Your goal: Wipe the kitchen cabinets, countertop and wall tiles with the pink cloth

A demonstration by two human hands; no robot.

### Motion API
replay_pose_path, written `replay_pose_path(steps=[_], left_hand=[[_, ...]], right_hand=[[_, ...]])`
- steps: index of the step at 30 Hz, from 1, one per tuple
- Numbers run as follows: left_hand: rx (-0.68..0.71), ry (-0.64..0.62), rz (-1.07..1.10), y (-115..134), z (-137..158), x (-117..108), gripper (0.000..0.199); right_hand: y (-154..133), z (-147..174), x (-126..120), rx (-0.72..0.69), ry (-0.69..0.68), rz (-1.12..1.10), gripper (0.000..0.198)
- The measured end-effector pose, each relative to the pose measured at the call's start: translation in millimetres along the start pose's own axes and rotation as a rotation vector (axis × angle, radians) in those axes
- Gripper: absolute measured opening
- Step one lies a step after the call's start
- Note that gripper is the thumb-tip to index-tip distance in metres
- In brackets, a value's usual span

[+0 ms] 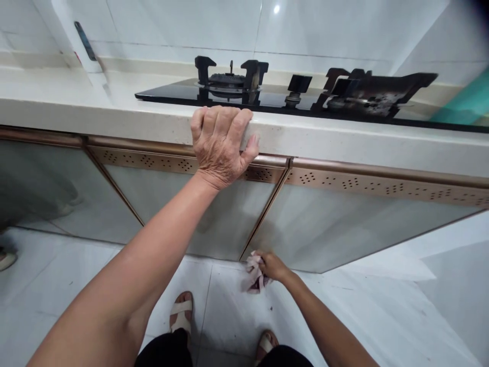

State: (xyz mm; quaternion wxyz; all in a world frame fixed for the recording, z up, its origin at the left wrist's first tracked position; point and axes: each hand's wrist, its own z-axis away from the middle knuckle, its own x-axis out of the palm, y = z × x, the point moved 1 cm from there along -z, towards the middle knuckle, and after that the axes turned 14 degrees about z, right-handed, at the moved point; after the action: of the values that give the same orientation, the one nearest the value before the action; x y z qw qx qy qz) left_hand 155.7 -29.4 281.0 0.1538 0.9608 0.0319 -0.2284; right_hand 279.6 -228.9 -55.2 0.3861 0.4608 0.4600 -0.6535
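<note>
My left hand (220, 145) grips the front edge of the white countertop (153, 120). Its fingers are bent over the top, just before the black gas hob (168, 92), while the thumb rests apart on the front face. Far below, near the floor, my right hand (273, 266) is closed on a crumpled pale pink cloth (255, 272). That cloth is by the bottom corner of the cabinet doors, where two glass panels meet. Part of it is hidden behind my fingers, and I cannot tell whether it touches the door.
Pot supports surround the burner (227, 79), with a black knob (298, 84) to its right. A white upright object (86, 51) stands at the back left. Glass cabinet doors (344, 219) have perforated copper-coloured strips. My sandalled feet (181, 313) stand on the tiled floor (221, 306). Another shoe (6, 260) shows far left.
</note>
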Motion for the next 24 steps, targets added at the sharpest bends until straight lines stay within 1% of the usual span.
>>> replay_pose_path(steps=[2, 3, 5, 7, 8, 9, 10, 11, 12, 13, 14, 15, 16, 17, 18, 19, 20, 21, 22, 24], left_hand=[[-0.01, -0.015, 0.016, 0, -3, -2, 0.047], [-0.014, -0.015, 0.024, 2, -3, -3, 0.047], [-0.007, 0.004, 0.049, 12, 9, -6, 0.049], [0.015, 0.022, 0.124, 28, 38, -6, 0.053], [0.012, 0.018, 0.187, 38, 59, -4, 0.057], [-0.012, -0.015, 0.278, 48, 84, -1, 0.061], [-0.094, -0.055, 0.39, 56, 110, 4, 0.066], [-0.244, -0.132, 0.506, 63, 136, 10, 0.077], [-0.448, -0.179, 0.636, 66, 160, 16, 0.09], [-0.651, -0.202, 0.821, 68, 181, 21, 0.097], [-0.85, -0.238, 1.015, 68, 198, 26, 0.096], [-1.036, -0.257, 1.205, 67, 210, 31, 0.091], [-1.199, -0.246, 1.371, 63, 220, 34, 0.081], [-1.333, -0.197, 1.487, 58, 226, 37, 0.069], [-1.434, -0.112, 1.544, 50, 229, 40, 0.059], [-1.501, 0.003, 1.545, 41, 232, 42, 0.052], [-1.528, 0.13, 1.515, 31, 234, 45, 0.047], [-1.522, 0.247, 1.476, 21, 235, 48, 0.045], [-1.501, 0.335, 1.441, 11, 236, 52, 0.042], [-1.459, 0.447, 1.408, -6, 239, 62, 0.034]], right_hand=[[3, 15, -32, 0.025, 0.038, -0.077, 0.054], [2, 23, -50, 0.039, 0.072, -0.135, 0.056], [-6, 40, -90, 0.069, 0.163, -0.312, 0.051], [-22, 55, -128, 0.104, 0.263, -0.518, 0.045], [-32, 61, -143, 0.124, 0.307, -0.605, 0.044], [-43, 65, -157, 0.145, 0.347, -0.671, 0.044], [-55, 67, -168, 0.167, 0.388, -0.741, 0.046], [-67, 68, -176, 0.184, 0.43, -0.822, 0.048], [-78, 67, -182, 0.195, 0.473, -0.912, 0.049], [-89, 64, -185, 0.199, 0.506, -0.997, 0.051], [-99, 61, -186, 0.189, 0.522, -1.06, 0.052], [-108, 57, -185, 0.162, 0.518, -1.084, 0.054], [-114, 54, -182, 0.131, 0.505, -1.055, 0.055], [-117, 53, -178, 0.112, 0.495, -0.978, 0.056], [-118, 52, -172, 0.114, 0.502, -0.874, 0.057], [-115, 53, -164, 0.144, 0.531, -0.776, 0.058], [-110, 55, -155, 0.199, 0.582, -0.712, 0.057], [-104, 58, -146, 0.271, 0.635, -0.7, 0.055], [-97, 60, -136, 0.353, 0.675, -0.747, 0.051], [-83, 62, -117, 0.491, 0.689, -0.94, 0.046]])
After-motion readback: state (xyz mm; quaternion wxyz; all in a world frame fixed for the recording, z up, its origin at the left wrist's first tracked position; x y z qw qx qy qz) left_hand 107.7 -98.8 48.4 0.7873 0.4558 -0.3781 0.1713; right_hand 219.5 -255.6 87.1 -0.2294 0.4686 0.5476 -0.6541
